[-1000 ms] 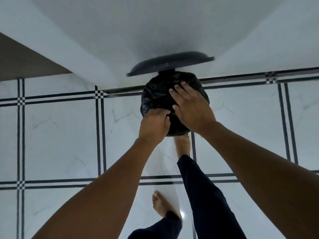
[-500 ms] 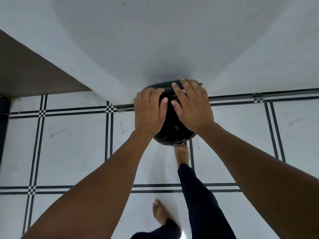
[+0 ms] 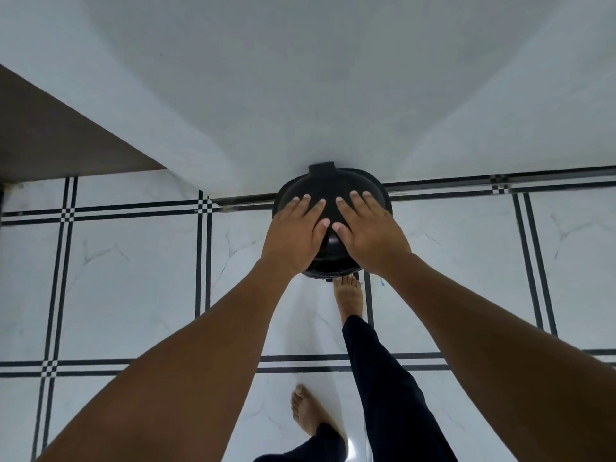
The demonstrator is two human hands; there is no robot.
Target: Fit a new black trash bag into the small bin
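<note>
A small round black bin (image 3: pixel 328 261) stands on the floor against the white wall, seen from above. Its black lid (image 3: pixel 330 186) lies flat across the top, with the hinge tab at the wall side. My left hand (image 3: pixel 295 233) rests palm down on the left half of the lid, fingers spread. My right hand (image 3: pixel 368 231) lies flat on the right half, fingers apart. The black trash bag is hidden under the lid and hands.
White floor tiles with black double lines (image 3: pixel 133 278) surround the bin. The white wall (image 3: pixel 316 78) rises behind it and a brown panel (image 3: pixel 50 138) sits at the left. My bare right foot (image 3: pixel 348 295) stands just in front of the bin, the left foot (image 3: pixel 308 415) further back.
The lid stood raised with the bag's black plastic showing and both hands on it. The lid has come down shut, and both hands now lie flat on top of it.
</note>
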